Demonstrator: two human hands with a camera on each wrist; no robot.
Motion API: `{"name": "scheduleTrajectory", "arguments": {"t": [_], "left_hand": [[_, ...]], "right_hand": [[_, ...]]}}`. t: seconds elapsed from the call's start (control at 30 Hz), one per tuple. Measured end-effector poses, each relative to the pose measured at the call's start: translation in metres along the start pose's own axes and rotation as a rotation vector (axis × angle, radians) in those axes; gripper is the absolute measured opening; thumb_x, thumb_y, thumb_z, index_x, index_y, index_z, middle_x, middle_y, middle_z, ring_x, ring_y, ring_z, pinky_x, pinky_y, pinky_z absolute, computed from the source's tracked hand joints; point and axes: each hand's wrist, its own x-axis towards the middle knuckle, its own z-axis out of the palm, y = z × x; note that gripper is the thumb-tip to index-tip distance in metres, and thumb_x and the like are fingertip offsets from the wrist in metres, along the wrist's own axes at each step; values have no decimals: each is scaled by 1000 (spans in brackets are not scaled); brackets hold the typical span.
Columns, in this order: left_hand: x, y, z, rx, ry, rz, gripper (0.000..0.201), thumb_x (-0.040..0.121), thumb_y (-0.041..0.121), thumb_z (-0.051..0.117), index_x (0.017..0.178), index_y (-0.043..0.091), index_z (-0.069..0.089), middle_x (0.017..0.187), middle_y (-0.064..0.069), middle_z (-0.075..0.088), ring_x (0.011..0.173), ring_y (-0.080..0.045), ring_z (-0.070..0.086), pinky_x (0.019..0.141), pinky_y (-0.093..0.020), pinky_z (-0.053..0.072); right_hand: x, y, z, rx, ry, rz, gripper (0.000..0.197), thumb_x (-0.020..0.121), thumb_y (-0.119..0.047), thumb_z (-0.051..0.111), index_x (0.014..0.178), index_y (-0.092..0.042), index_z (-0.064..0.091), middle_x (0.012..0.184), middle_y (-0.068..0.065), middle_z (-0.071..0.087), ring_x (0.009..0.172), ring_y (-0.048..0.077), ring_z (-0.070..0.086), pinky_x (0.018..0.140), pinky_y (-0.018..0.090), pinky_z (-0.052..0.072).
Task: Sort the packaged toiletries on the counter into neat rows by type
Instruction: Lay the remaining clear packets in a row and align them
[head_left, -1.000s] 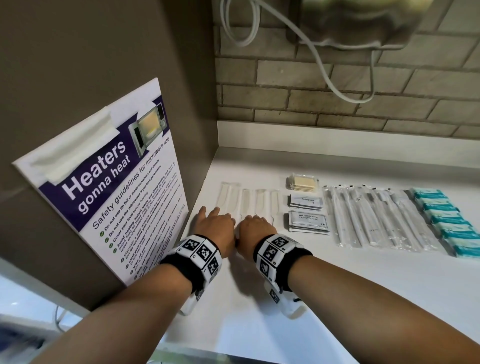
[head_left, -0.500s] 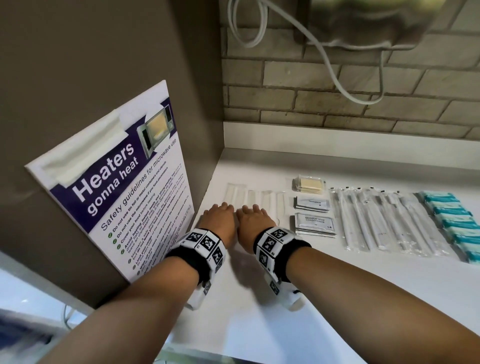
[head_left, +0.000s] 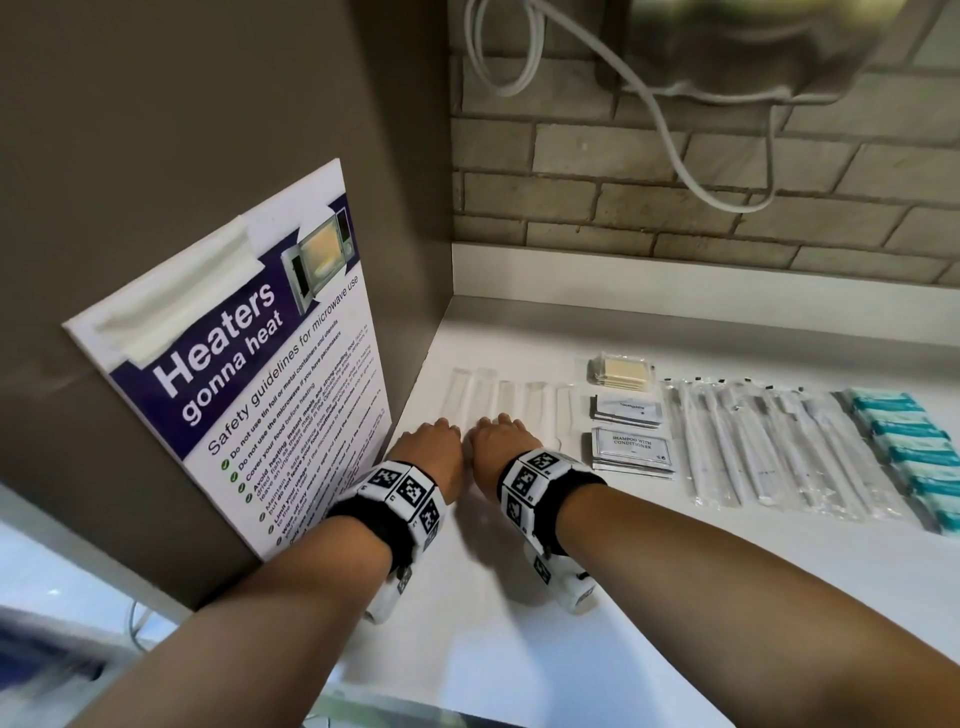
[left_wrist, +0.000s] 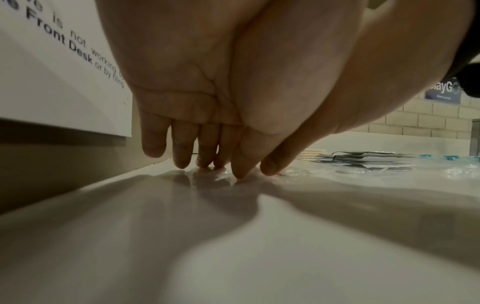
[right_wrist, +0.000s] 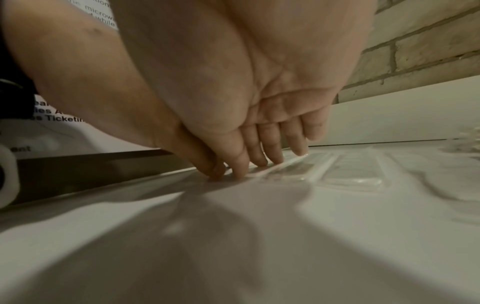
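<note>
- Your left hand (head_left: 434, 449) and your right hand (head_left: 498, 444) sat side by side, touching, at the near ends of the clear flat packets (head_left: 511, 402). Two hands together make one straight edge, so I think you were pushing the packet ends into one even line.
- Your left fingers (left_wrist: 182, 150) were straight and close together, tips down on the white counter (head_left: 519, 649). They held nothing.
- Your right fingers (right_wrist: 270, 148) were straight too, with the tips on the edge of a clear packet. They pressed and did not grab.
- The clear packets lay flat in a row in the left corner, next to the wall with the microwave poster (head_left: 249, 364). What was inside them was too faint to tell.
- The other things already lay in groups to the right. The tan pack (head_left: 621, 370) was at the back, the toothpaste sachets (head_left: 626, 411) were in the middle, and the shampoo sachets (head_left: 631, 449) were at the front.
- Next came the toothbrushes (head_left: 769, 447) in a long row, then the teal boxes (head_left: 906, 447) at the far right. Like sat with like, so each kind was easy to find.
- The job looked almost done. Only this last row seemed to need a tidy.
</note>
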Motion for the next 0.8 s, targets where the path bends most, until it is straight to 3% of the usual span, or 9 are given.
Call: {"name": "scheduleTrajectory", "arguments": {"t": [0.33, 0.53, 0.8], "left_hand": [[-2, 0, -2, -37, -12, -18, 35, 94, 15, 39, 128, 9, 49, 137, -10, 48, 125, -29, 49, 102, -41, 41], [-2, 1, -2, -51, -29, -46, 44, 94, 14, 39, 138, 11, 44, 149, -8, 39, 133, -26, 44, 108, -42, 37], [-4, 2, -3, -30, -22, -50, 39, 95, 15, 40, 132, 9, 47, 137, -9, 49, 126, -27, 50, 105, -43, 41]], "right_hand": [[-2, 0, 2, 35, 13, 6, 47, 93, -16, 38, 138, -2, 43, 141, 14, 41, 137, 33, 30, 116, 41, 24], [-3, -1, 0, 57, 10, 12, 45, 93, -18, 37, 135, -3, 45, 137, 13, 44, 132, 31, 34, 114, 40, 27], [-4, -3, 0, 56, 25, 10, 45, 92, -15, 38, 134, -1, 45, 137, 14, 44, 134, 31, 33, 114, 40, 26]]}}
